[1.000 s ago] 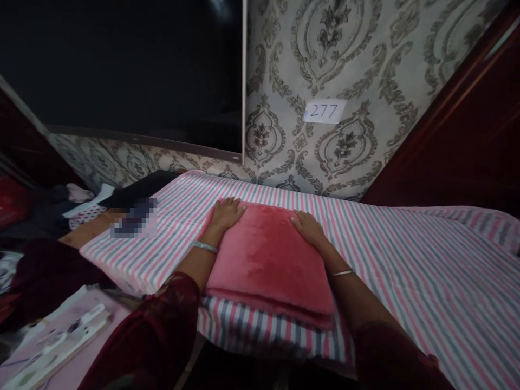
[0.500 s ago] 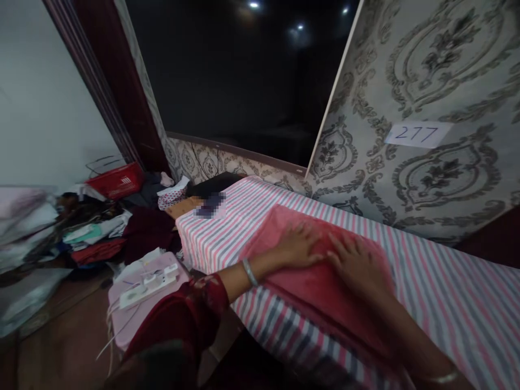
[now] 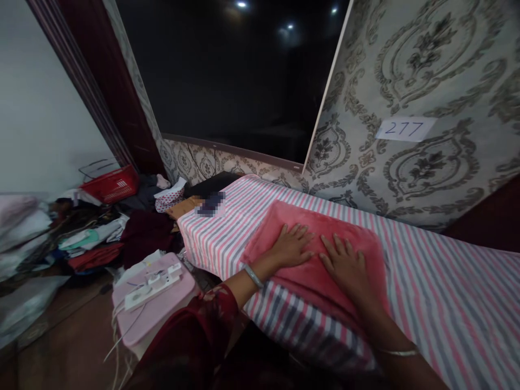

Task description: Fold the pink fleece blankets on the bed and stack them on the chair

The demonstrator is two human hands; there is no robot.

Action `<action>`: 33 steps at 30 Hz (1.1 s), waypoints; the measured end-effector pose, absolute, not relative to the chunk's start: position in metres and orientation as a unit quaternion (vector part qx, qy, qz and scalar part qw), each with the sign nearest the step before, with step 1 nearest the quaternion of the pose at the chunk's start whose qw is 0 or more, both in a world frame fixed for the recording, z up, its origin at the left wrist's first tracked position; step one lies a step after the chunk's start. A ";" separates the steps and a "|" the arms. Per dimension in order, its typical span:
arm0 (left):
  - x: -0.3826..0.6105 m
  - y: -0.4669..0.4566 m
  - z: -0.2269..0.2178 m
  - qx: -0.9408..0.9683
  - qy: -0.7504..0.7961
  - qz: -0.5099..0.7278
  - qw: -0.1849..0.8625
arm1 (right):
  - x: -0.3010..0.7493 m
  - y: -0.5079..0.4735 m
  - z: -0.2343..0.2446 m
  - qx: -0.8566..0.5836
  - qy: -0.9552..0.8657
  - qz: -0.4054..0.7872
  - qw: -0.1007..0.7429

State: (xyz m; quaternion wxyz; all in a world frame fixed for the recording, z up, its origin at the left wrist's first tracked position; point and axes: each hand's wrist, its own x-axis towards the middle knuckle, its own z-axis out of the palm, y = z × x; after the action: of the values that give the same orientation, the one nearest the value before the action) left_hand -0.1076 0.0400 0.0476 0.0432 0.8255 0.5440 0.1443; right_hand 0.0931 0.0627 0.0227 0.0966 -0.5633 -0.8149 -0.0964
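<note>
A folded pink plush cloth [image 3: 325,227] lies on a striped pink, grey and white sheet [image 3: 442,292] that covers a table. My left hand [image 3: 290,246] rests flat on the cloth, fingers spread, with a silver bangle at the wrist. Beside it my right hand [image 3: 345,265] also lies flat on the cloth with its fingers apart. Neither hand grips anything. Dark red sleeves cover both my forearms.
Left of the table stands a pink stool [image 3: 156,298] with a white power strip [image 3: 152,281] on it. Piled clothes [image 3: 89,238] and a red basket [image 3: 109,184] lie on the floor further left. A label reading 277 [image 3: 405,129] is stuck to the patterned wall behind.
My view has swung to the left, bringing the floor clutter into sight. Both hands moved from the cloth's far corners to its middle, side by side.
</note>
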 end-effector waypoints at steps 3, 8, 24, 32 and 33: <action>-0.110 0.038 0.049 0.817 0.556 0.150 0.017 | 0.093 0.063 0.022 -0.564 -0.814 -0.092 0.104; -0.134 0.021 0.062 0.772 0.629 0.098 -0.008 | 0.092 0.062 0.028 -0.574 -0.810 -0.068 0.101; -0.210 -0.013 0.038 0.690 0.696 0.198 0.015 | 0.101 0.061 0.053 -0.564 -0.818 0.030 0.109; -0.213 -0.010 0.036 0.691 0.682 0.236 0.043 | 0.157 0.027 0.024 -0.550 -0.813 0.027 0.190; -0.214 -0.010 0.034 0.690 0.677 0.251 0.052 | 0.164 0.017 0.015 -0.547 -0.809 0.026 0.212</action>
State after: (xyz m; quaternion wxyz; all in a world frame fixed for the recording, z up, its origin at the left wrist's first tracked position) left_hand -0.2139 -0.0097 0.0339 0.0515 0.6901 0.6768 0.2510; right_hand 0.1636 0.0169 0.0152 0.2116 -0.5471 -0.8095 0.0259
